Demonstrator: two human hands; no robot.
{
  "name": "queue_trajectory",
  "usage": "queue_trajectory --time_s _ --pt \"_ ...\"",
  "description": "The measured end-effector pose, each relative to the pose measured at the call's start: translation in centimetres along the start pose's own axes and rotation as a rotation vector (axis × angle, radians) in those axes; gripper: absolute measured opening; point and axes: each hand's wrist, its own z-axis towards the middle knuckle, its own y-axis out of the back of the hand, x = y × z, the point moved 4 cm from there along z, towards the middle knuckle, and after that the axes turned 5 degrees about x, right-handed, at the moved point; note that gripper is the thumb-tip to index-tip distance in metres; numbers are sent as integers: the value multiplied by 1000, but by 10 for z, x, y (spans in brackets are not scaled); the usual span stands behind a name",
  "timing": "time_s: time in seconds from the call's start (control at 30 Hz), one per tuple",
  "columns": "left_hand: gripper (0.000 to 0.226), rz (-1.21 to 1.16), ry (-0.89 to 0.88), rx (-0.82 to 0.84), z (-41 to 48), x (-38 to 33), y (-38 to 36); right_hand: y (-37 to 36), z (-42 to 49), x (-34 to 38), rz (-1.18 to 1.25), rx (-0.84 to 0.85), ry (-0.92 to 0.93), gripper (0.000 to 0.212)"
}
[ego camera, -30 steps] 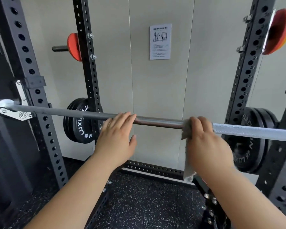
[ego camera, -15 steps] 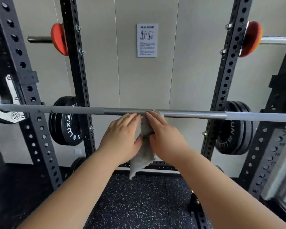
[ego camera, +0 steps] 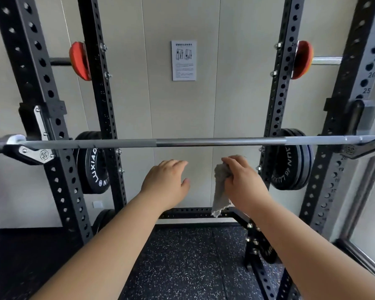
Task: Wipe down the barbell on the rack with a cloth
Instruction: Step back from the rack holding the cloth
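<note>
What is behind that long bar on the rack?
A pale wall with a printed notice, its text too small to read. Black weight plates hang at both sides, each partly covered by a rack upright.

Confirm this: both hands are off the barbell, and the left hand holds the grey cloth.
Not quite. In the head view the right hand grips the grey cloth; the left hand is open and empty. Both hands are off the barbell, below it.
</note>
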Motion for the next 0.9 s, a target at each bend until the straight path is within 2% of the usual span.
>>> queue_trajectory --time_s 0.2,0.4,0.53,0.7,0.9 --pt "53 14 31 17 -21 -5 4 12 -28 -8 -43 -22 44 44" --pt "52 63 58 42 -49 -28 7 30 -61 -13 -23 41 5 46" --pt "52 45 97 65 -79 -52 6 34 -92 -24 -28 94 -52 46" --pt "52 3 107 149 -127 -87 -14 32 -147 -44 37 111 -107 25" --pt "44 52 143 204 -184 -118 -38 33 -220 -67 55 78 -220 27"
